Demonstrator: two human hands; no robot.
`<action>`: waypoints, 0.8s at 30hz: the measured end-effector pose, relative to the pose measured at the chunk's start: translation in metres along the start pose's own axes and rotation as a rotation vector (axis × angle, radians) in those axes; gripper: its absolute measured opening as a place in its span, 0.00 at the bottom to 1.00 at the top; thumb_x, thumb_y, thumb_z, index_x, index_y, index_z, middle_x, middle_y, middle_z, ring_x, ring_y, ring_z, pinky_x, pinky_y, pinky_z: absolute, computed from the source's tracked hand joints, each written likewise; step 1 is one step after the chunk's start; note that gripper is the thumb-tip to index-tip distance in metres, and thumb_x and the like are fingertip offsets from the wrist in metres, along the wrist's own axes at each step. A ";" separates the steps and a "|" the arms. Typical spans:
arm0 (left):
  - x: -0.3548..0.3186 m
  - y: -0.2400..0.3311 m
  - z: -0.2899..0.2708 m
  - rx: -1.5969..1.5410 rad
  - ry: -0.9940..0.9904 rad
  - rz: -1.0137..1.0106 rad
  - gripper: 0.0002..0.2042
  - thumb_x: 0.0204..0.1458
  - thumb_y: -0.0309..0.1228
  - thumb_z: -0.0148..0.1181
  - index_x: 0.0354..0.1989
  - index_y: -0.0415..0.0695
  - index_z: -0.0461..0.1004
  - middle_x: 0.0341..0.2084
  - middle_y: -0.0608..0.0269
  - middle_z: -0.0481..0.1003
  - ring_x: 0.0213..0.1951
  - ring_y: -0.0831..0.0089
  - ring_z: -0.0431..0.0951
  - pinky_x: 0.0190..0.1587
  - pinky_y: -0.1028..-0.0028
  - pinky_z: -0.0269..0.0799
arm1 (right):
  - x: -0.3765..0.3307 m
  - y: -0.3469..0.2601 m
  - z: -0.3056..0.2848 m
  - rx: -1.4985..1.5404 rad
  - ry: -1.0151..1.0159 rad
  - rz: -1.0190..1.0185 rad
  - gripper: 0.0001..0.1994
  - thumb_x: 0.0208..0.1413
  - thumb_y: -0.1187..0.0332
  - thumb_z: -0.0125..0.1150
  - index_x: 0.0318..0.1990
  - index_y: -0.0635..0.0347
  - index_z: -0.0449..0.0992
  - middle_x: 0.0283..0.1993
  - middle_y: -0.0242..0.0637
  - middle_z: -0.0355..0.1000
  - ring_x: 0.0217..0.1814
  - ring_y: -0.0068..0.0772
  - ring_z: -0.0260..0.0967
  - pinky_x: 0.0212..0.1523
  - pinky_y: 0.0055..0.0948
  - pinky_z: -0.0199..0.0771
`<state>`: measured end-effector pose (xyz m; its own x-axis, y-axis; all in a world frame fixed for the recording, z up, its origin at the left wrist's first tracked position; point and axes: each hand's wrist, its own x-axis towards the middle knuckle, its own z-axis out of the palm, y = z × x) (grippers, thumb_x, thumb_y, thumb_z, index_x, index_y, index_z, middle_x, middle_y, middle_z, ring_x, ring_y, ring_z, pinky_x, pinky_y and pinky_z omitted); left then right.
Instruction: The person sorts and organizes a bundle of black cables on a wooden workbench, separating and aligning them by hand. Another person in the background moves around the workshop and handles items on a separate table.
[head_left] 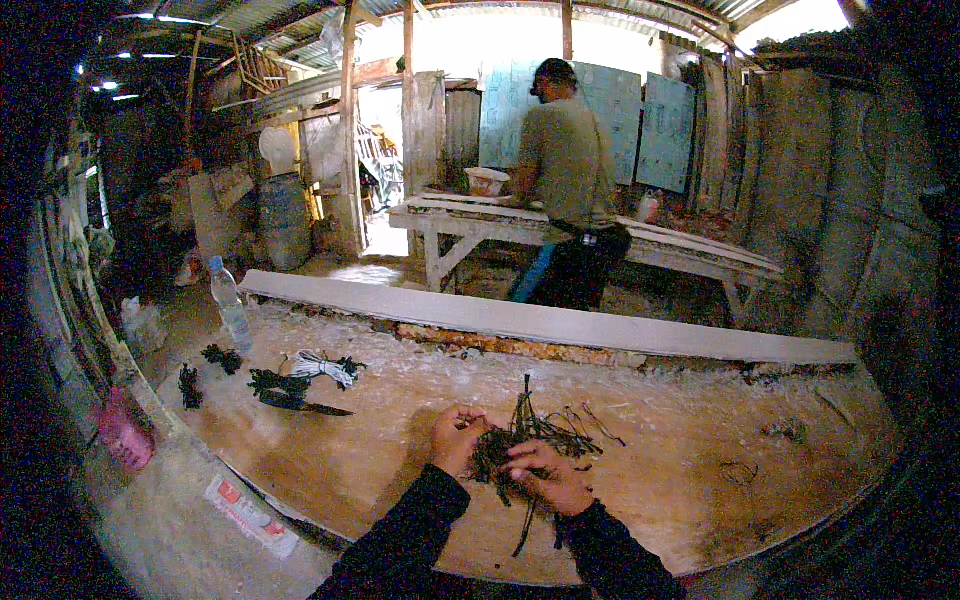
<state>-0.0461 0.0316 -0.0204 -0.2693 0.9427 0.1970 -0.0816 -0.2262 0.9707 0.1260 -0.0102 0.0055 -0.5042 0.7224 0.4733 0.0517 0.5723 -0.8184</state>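
Note:
My left hand (460, 438) is closed, its fingertips pinching the edge of a bundle of dark knotted cords (490, 458). From the other side my right hand (548, 478) curls its fingers over the same bundle, just above the wooden tabletop (680, 470). Loose dark strands (565, 432) stick out beyond the bundle and hang down between my forearms. The fingertips partly hide the knots. Farther left lie a hank of white cord (322, 368), a tied dark cord bundle (275, 382) and a dark knife-like blade (310, 405).
Two small dark bundles (222, 358) and a clear plastic bottle (230, 305) are at the table's left. A long pale board (540, 318) runs along its far edge. Beyond, a person (570, 160) stands at a workbench (440, 222). A pink container (125, 430) sits lower left.

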 end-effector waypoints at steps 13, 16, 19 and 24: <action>-0.002 -0.007 0.002 -0.111 -0.258 0.002 0.07 0.39 0.30 0.59 0.24 0.40 0.70 0.18 0.70 0.69 0.21 0.82 0.66 0.24 0.81 0.62 | -0.001 -0.008 -0.004 0.138 0.139 0.203 0.05 0.37 0.75 0.61 0.24 0.60 0.71 0.26 0.33 0.69 0.34 0.27 0.65 0.40 0.27 0.63; -0.007 0.000 0.003 0.143 -0.440 -0.133 0.08 0.39 0.32 0.60 0.25 0.42 0.70 0.17 0.71 0.68 0.19 0.84 0.66 0.20 0.82 0.61 | 0.000 -0.001 -0.001 0.490 0.385 0.241 0.07 0.37 0.75 0.61 0.20 0.60 0.66 0.25 0.32 0.67 0.29 0.25 0.64 0.35 0.24 0.63; -0.015 0.008 0.007 0.228 -0.623 -0.079 0.08 0.39 0.33 0.60 0.25 0.43 0.71 0.15 0.73 0.68 0.18 0.86 0.65 0.17 0.83 0.60 | 0.001 0.007 -0.009 0.138 0.471 0.232 0.08 0.37 0.79 0.59 0.20 0.60 0.64 0.24 0.32 0.66 0.29 0.25 0.64 0.34 0.23 0.63; -0.026 0.013 0.012 0.090 -1.009 -0.123 0.09 0.41 0.35 0.58 0.28 0.44 0.70 0.18 0.74 0.67 0.18 0.87 0.64 0.15 0.85 0.60 | 0.004 0.012 -0.011 -0.244 0.704 0.023 0.07 0.35 0.83 0.52 0.22 0.61 0.64 0.26 0.34 0.66 0.30 0.26 0.63 0.36 0.24 0.63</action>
<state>-0.0291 0.0074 -0.0116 0.6738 0.7346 0.0791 0.0296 -0.1338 0.9906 0.1342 0.0043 0.0015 0.1662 0.7660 0.6210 0.2865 0.5650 -0.7737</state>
